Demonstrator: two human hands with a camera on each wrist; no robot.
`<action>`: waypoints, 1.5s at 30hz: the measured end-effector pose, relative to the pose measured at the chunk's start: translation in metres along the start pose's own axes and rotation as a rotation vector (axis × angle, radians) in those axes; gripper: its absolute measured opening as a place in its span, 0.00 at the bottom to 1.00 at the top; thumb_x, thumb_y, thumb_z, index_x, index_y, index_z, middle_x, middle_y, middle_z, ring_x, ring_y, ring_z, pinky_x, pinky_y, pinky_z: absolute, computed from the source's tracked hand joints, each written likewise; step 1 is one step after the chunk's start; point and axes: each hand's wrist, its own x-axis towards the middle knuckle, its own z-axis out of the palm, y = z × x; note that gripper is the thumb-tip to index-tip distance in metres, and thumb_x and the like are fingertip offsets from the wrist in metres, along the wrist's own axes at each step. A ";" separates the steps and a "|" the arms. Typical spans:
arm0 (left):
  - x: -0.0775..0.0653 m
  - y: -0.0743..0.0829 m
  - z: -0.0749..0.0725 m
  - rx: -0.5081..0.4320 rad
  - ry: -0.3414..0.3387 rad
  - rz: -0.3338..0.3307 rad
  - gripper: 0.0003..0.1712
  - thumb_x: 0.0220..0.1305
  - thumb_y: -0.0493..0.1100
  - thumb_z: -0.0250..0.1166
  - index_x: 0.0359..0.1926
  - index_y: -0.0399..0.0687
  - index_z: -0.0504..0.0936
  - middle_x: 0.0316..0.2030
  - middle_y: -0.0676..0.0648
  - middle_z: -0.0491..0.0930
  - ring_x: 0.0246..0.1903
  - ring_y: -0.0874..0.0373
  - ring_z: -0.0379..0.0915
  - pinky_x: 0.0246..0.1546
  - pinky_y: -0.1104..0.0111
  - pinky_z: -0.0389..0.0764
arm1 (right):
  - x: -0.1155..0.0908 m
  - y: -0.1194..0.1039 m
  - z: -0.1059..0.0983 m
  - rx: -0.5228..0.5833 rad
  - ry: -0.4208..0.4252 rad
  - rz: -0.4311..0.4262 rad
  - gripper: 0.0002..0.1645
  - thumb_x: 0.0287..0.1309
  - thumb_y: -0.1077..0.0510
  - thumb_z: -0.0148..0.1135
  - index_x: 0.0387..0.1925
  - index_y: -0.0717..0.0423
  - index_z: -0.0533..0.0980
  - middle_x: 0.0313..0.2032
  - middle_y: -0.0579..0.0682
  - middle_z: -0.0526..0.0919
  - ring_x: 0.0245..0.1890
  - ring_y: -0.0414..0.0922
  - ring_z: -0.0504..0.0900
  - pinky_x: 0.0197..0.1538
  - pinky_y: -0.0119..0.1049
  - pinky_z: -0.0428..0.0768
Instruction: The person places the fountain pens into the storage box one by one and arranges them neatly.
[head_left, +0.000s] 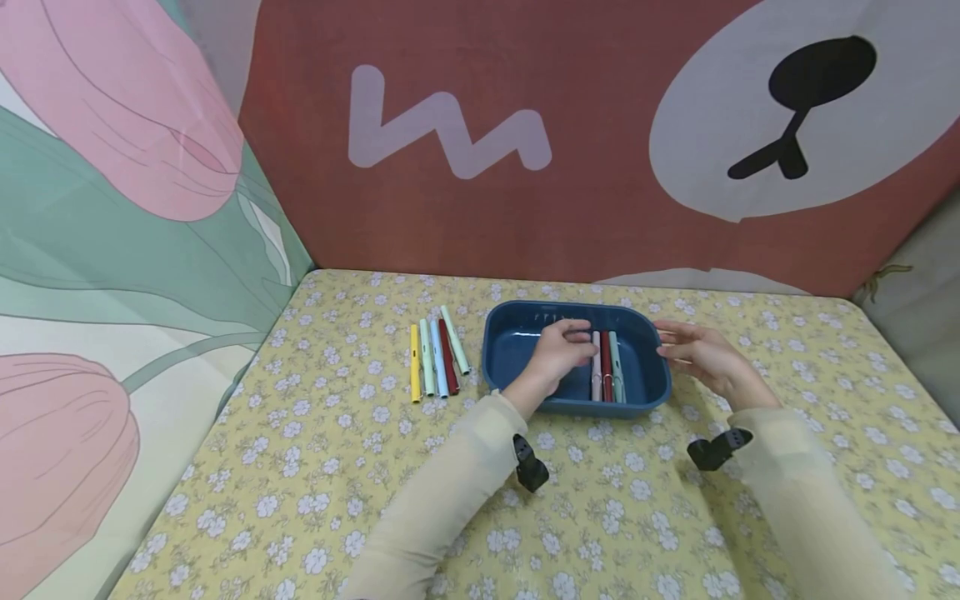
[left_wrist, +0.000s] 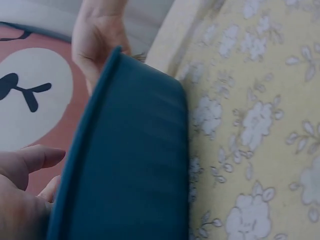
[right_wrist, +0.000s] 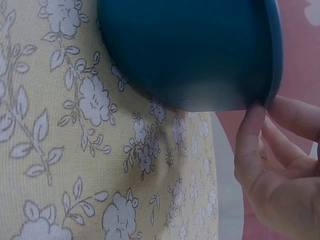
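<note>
A dark blue box [head_left: 555,407] sits on the table, with a pink pen [head_left: 596,379], a dark red pen [head_left: 607,367] and a pale green pen [head_left: 617,371] side by side in its right part. My left hand [head_left: 558,354] reaches over the front rim into the box. Its fingertips are at the pink pen, thumb and forefinger apart; whether they touch it cannot be told. At the right end, my right hand [head_left: 701,354] holds the box's rim, the fingertips meeting at the edge in the right wrist view, where the outer wall [right_wrist: 200,55] shows.
Left of the box lie several pens: a yellow pen [head_left: 415,362], a light blue pen [head_left: 438,358], a dark red one and pale green ones. Flowered cloth [head_left: 315,500] covers the table. A printed backdrop [head_left: 465,225] stands behind it. Each wrist wears a small black camera.
</note>
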 end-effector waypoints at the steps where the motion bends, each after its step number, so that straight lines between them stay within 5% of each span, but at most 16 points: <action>1: -0.001 0.001 -0.001 -0.010 -0.007 0.000 0.26 0.63 0.31 0.60 0.64 0.38 0.71 0.56 0.36 0.75 0.52 0.46 0.77 0.53 0.61 0.83 | 0.000 0.000 0.000 0.002 0.000 0.000 0.40 0.68 0.58 0.53 0.74 0.59 0.47 0.71 0.64 0.50 0.40 0.21 0.75 0.45 0.19 0.79; 8: -0.015 0.006 -0.012 -0.041 -0.048 -0.015 0.27 0.65 0.33 0.60 0.65 0.42 0.69 0.59 0.37 0.73 0.55 0.48 0.76 0.55 0.63 0.82 | -0.001 0.001 0.000 0.018 0.001 0.005 0.41 0.68 0.58 0.54 0.74 0.58 0.47 0.70 0.64 0.52 0.40 0.21 0.75 0.46 0.20 0.79; 12: -0.022 0.003 -0.018 -0.048 -0.054 -0.022 0.27 0.65 0.33 0.60 0.65 0.41 0.70 0.59 0.36 0.72 0.56 0.48 0.76 0.55 0.64 0.82 | -0.001 0.003 0.000 0.031 -0.001 0.003 0.41 0.66 0.57 0.56 0.74 0.57 0.49 0.57 0.45 0.69 0.40 0.22 0.76 0.46 0.20 0.80; 15: -0.026 0.003 -0.025 -0.064 -0.052 -0.019 0.26 0.65 0.33 0.60 0.64 0.41 0.70 0.59 0.35 0.72 0.56 0.46 0.75 0.56 0.62 0.82 | 0.000 0.003 0.000 0.040 -0.004 -0.003 0.41 0.66 0.57 0.56 0.74 0.57 0.49 0.49 0.33 0.68 0.41 0.22 0.76 0.46 0.19 0.79; 27: -0.041 0.013 -0.065 -0.055 -0.014 0.021 0.25 0.68 0.35 0.56 0.66 0.43 0.68 0.60 0.36 0.71 0.61 0.42 0.69 0.59 0.61 0.80 | -0.001 0.001 0.002 0.019 0.003 0.002 0.41 0.67 0.58 0.54 0.74 0.58 0.48 0.70 0.61 0.55 0.40 0.20 0.75 0.47 0.19 0.79; 31: -0.043 0.017 -0.081 -0.072 0.019 0.032 0.25 0.69 0.34 0.55 0.66 0.42 0.67 0.58 0.37 0.72 0.62 0.41 0.68 0.61 0.59 0.77 | -0.001 0.000 0.001 0.022 0.004 0.002 0.41 0.67 0.58 0.54 0.74 0.59 0.48 0.65 0.56 0.63 0.40 0.21 0.76 0.46 0.19 0.80; 37: -0.046 0.023 -0.105 -0.084 0.077 0.045 0.25 0.70 0.35 0.54 0.66 0.43 0.67 0.61 0.37 0.70 0.63 0.42 0.67 0.62 0.59 0.77 | -0.002 0.000 -0.001 0.047 0.000 -0.002 0.41 0.65 0.58 0.56 0.74 0.57 0.50 0.43 0.27 0.71 0.40 0.22 0.77 0.46 0.20 0.80; 41: -0.050 0.027 -0.121 -0.083 0.106 0.058 0.25 0.69 0.34 0.54 0.67 0.42 0.66 0.62 0.35 0.68 0.63 0.41 0.66 0.63 0.59 0.76 | -0.001 0.001 -0.001 0.039 -0.001 -0.008 0.41 0.66 0.59 0.55 0.74 0.58 0.49 0.44 0.28 0.70 0.41 0.22 0.77 0.46 0.20 0.80; 45: -0.054 0.029 -0.138 -0.064 0.141 0.054 0.26 0.70 0.35 0.54 0.67 0.43 0.66 0.62 0.37 0.68 0.61 0.46 0.69 0.64 0.60 0.75 | 0.000 0.001 -0.001 0.021 0.002 -0.006 0.40 0.67 0.59 0.54 0.74 0.59 0.48 0.56 0.42 0.69 0.41 0.22 0.76 0.46 0.20 0.80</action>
